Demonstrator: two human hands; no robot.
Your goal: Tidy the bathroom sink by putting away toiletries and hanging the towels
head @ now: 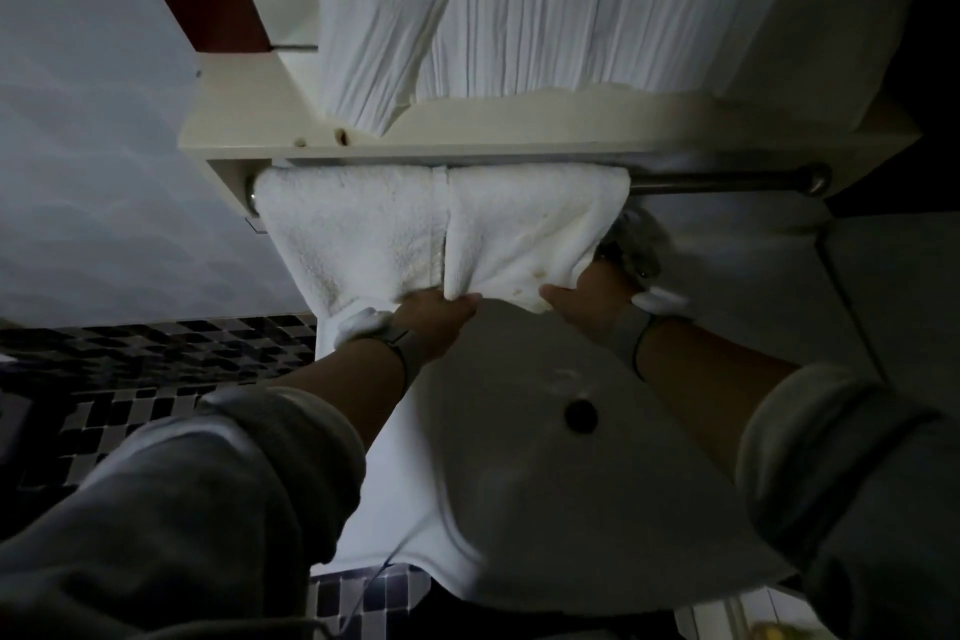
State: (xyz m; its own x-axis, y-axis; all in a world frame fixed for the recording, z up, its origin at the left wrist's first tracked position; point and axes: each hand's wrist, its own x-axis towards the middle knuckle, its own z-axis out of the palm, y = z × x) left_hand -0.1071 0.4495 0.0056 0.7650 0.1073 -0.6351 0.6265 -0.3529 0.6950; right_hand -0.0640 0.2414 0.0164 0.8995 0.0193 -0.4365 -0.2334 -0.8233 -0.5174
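Fingers of the left hand (436, 314) and right hand (582, 299) pinch the lower hem of a white towel (524, 229) draped over a metal towel rail (727, 183) at 12 o'clock. Its long axis runs along the rail, hem pointing toward the white sink (545, 483) at 6 o'clock. Dim room, with mosaic tiles (130, 379) at 9 o'clock.

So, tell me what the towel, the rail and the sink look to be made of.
Towel: white terry cloth, judging by its fuzzy looped pile. Rail: apparently metal, brushed grey with a rounded end cap. Sink: probably glazed ceramic, smooth white with a soft sheen.
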